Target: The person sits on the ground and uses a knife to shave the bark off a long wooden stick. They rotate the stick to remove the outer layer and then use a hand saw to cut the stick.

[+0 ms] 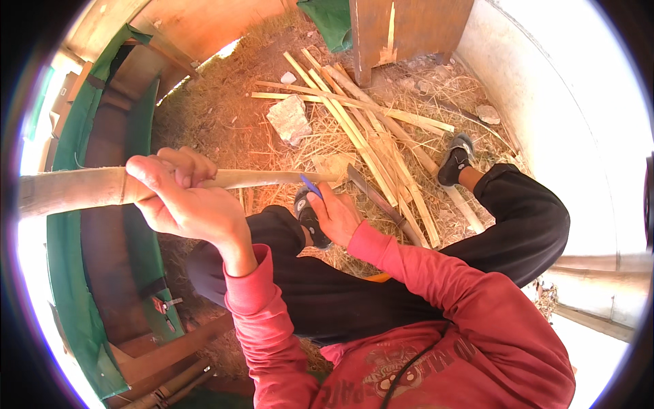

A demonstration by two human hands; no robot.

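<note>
My left hand (187, 198) is wrapped around a long pale bamboo pole (75, 191), which runs from the left edge toward the middle. In my right hand (337, 215), near the pole's far right end, a slim blue pen-like thing (311, 185) is pinched between the fingers. Its tip is close to the pole; whether it touches I cannot tell. Just right of that hand, a dark, blade-like tool (375, 194) lies on the straw, partly over the sticks.
Several split bamboo strips (354, 129) lie crossed on straw-strewn ground, beside a pale rock (289, 120). A wooden panel (409, 34) stands at the back. To the left is a green-edged bench (139, 143); to the right, a pale wall (538, 95). My shoes (455, 160) rest among the strips.
</note>
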